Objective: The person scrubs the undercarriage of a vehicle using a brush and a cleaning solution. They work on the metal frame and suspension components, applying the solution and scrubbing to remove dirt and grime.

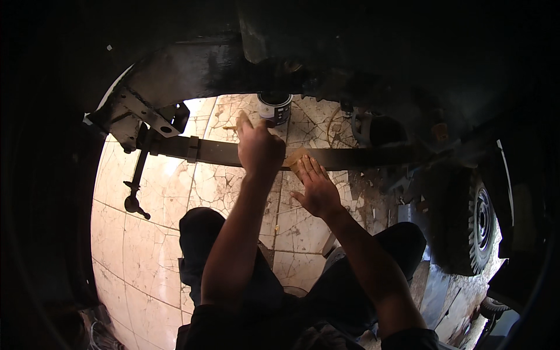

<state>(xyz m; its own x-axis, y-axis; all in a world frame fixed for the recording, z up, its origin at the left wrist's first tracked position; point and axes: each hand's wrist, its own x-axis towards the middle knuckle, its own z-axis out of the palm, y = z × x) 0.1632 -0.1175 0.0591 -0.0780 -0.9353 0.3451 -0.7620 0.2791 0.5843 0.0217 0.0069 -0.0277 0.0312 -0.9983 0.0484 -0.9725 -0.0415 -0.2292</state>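
Observation:
Under the vehicle, a dark leaf spring [219, 153] runs across from left to right. My left hand [261, 150] is over its middle, fingers curled and one finger pointing forward. A thin brownish thing shows beside its fingertips, but what the hand grips is hidden. Close by on the right, my right hand [317, 189] presses a small tan sheet [296, 156], which looks like sandpaper, against the spring. Its fingers lie together over the sheet and its thumb stands apart. Just beyond my left hand, an open paint can [275, 109] stands on the floor.
A metal bracket [149, 114] sits at the spring's left end, with a rod [137, 175] hanging below it. Dark bodywork [198, 67] arches overhead. A tyred wheel [481, 224] is at the right. The cracked tiled floor [146, 251] lies below, around my bent knees.

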